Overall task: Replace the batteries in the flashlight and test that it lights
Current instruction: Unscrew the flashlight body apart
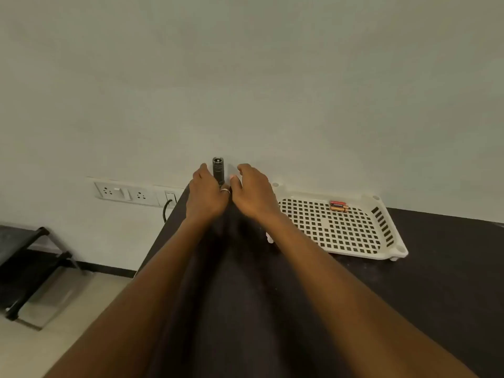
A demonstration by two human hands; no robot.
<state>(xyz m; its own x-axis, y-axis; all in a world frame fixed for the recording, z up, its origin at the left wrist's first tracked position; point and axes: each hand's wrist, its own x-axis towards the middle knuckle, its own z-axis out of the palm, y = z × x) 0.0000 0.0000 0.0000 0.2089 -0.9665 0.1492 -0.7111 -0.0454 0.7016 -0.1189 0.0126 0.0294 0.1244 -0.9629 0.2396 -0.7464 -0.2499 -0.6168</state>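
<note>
A small dark ribbed flashlight (218, 170) stands upright against the pale wall, its end facing up. My left hand (207, 193), with a ring on one finger, is wrapped around its lower body. My right hand (252, 190) sits just to the right with fingers curled near the flashlight's base; whether it touches it is hidden. Two copper-and-black batteries (338, 206) lie in the far part of a white perforated tray (381, 211) to the right.
The dark table (436, 282) runs from the wall towards me; its left edge slants from the outlet down to the lower left. A wall socket strip (122, 192) with a black cable is left of it. A black rack (27, 257) stands on the floor.
</note>
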